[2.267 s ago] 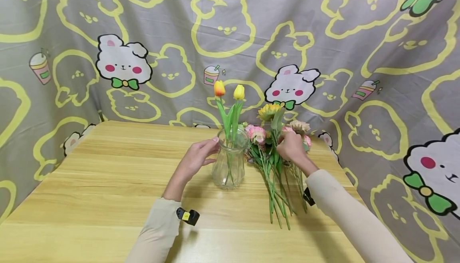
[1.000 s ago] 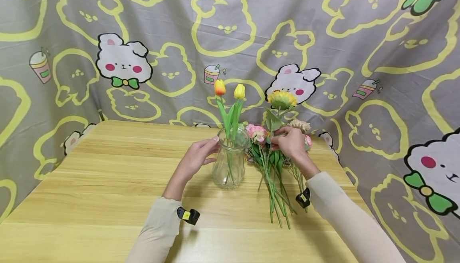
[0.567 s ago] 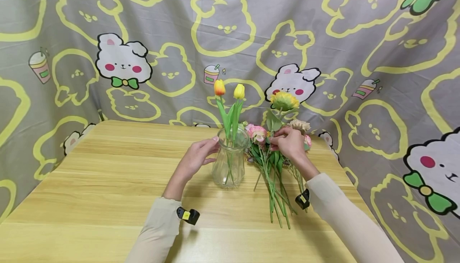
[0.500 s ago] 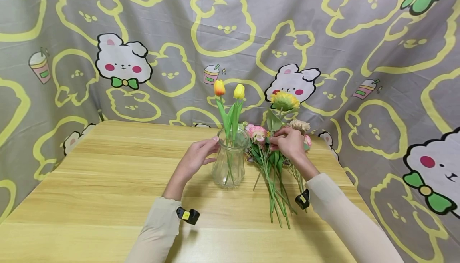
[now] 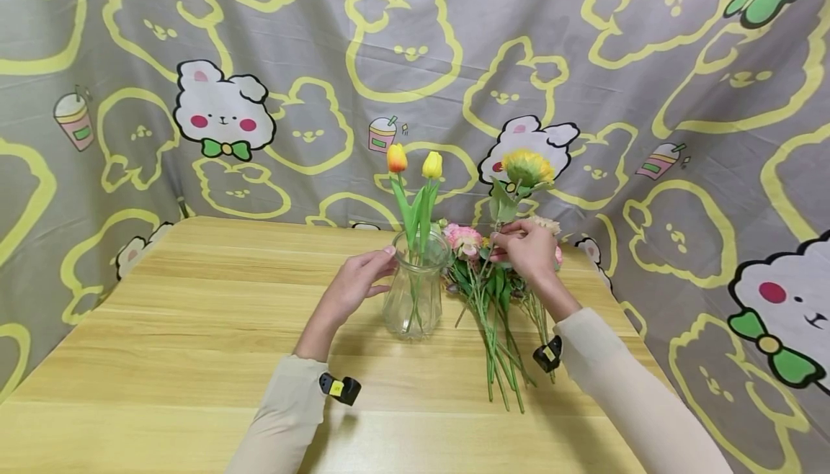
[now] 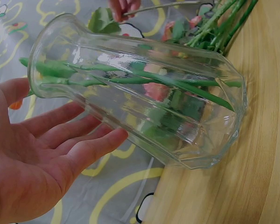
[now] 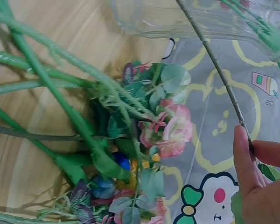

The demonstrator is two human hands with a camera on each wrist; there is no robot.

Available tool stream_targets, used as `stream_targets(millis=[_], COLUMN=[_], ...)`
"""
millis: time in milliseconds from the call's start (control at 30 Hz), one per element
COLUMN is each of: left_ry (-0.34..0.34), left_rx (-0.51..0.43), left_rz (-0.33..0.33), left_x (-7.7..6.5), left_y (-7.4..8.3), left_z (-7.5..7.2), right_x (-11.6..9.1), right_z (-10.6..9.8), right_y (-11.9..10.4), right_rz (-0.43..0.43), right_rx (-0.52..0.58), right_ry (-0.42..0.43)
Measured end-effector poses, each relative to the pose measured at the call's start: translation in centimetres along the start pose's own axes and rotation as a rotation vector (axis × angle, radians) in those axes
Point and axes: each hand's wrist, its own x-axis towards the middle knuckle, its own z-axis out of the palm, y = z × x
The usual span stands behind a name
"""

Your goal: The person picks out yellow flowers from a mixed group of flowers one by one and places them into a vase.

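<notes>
Sunflower-type yellow bloom (image 5: 528, 169) is up in the air right of the vase (image 5: 418, 301), and the step in hand looks like getting its stem (image 7: 217, 70) clear of the loose bunch (image 5: 499, 287). Right hand (image 5: 528, 247) has that stem pinched between thumb and fingertips, just below a pale leaf (image 5: 502, 204). Decent hold imo, though it's high up, so the long bare part below could swing about.

That stem leans, head away from the vase, lower end slanting toward the glass foot but outside it. Best bet is to lift straight up until the tip clears the rim, then tilt upright before going over the mouth. Dragging it sideways would probably snag the pink flower (image 5: 465, 240) or knock the glass.

Left hand (image 5: 353, 283) isn't clamped on anything: fingers relaxed and spread beside the vase, one tip seemingly at the rim. Fine as a light guard, but a firmer hold round the neck would be smarter once a stem touches glass.

Orange-red tulip (image 5: 397, 158) and yellow tulip (image 5: 431, 165) already stand in there, stems crossing low down, so aiming for the right side of the mouth should dodge their leaves.
</notes>
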Motion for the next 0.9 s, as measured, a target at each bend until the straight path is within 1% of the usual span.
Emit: stream_targets(millis=[200, 367, 633, 900], left_ry=[-0.001, 0.001, 0.016, 0.003], left_rx=[0.006, 0.01, 0.014, 0.004], left_rz=[0.002, 0.005, -0.002, 0.003], left_x=[0.0, 0.0, -0.1, 0.0], left_y=[-0.1, -0.1, 0.0, 0.0], left_z=[0.0, -0.1, 0.0, 0.0], right_x=[0.2, 0.2, 0.2, 0.5], right_z=[-0.4, -0.7, -1.3, -1.8], right_y=[-1.0, -2.0, -3.3, -4.5], right_rz=[-0.004, -0.008, -0.017, -0.044], right_rx=[0.091, 0.134, 0.146, 0.186], right_ry=[0.013, 0.033, 0.053, 0.124])
